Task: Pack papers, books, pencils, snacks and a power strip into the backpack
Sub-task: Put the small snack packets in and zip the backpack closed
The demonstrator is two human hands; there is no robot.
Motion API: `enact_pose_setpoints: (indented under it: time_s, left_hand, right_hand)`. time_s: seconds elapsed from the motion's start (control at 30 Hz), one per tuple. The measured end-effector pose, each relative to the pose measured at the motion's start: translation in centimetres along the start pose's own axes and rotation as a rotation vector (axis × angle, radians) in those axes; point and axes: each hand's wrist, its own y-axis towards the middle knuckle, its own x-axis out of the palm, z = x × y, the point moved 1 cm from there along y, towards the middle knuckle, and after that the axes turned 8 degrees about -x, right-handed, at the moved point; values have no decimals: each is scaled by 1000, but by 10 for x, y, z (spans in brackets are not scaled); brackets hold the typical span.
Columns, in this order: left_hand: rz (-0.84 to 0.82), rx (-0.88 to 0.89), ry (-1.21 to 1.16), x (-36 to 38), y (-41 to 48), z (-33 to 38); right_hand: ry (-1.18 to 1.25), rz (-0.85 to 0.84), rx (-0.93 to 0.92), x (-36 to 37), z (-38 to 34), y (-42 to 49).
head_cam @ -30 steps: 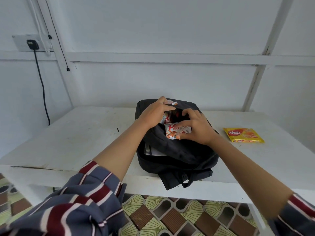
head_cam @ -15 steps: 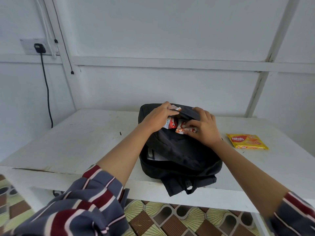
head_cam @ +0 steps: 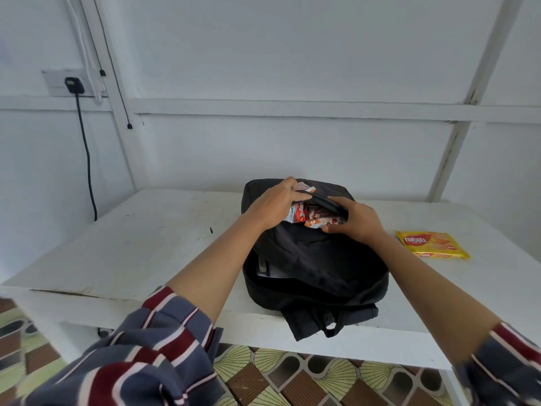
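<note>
The right hand (head_cam: 358, 221) is tucking its fingertips under the black pocket edge of the backpack (head_cam: 316, 268) at frame centre, so its hold on the snack packets (head_cam: 306, 215) is not showing. The left hand (head_cam: 273, 205), pinching that edge, is covering the packets' left ends, and their print is coming out too small to read. Lower in the backpack, the main compartment is showing only a sliver of a pale sheet (head_cam: 273, 272); the dark fabric is hiding the rest. The striped sleeves (head_cam: 146, 356) are blurring along the bottom edge, which is cutting them off. At the left, the black cable (head_cam: 87, 159) is dropping out of sight behind the table (head_cam: 146, 244).
</note>
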Motion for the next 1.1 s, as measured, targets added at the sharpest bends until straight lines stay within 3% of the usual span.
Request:
enact_pose_setpoints:
  time_s: [0.23,0.47,0.73,0.9,1.1]
  left_hand:
    - [-37,-18,15,1,-2,-2]
    - [-39,-3,11,-1,-2,-1]
    - [-43,-14,-21,-1,-1,-2]
    - [-27,3,-76,0,-4,-7]
    - [-7,16,-143,0,-7,-9]
  right_hand:
    - [29,81,35,0,-1,10]
    - [244,-56,-12,1,12,8]
    - [152,0,43,5,9,15]
    - [371,-246,53,-14,10,12]
    - [698,-51,-6,-37,-30,23]
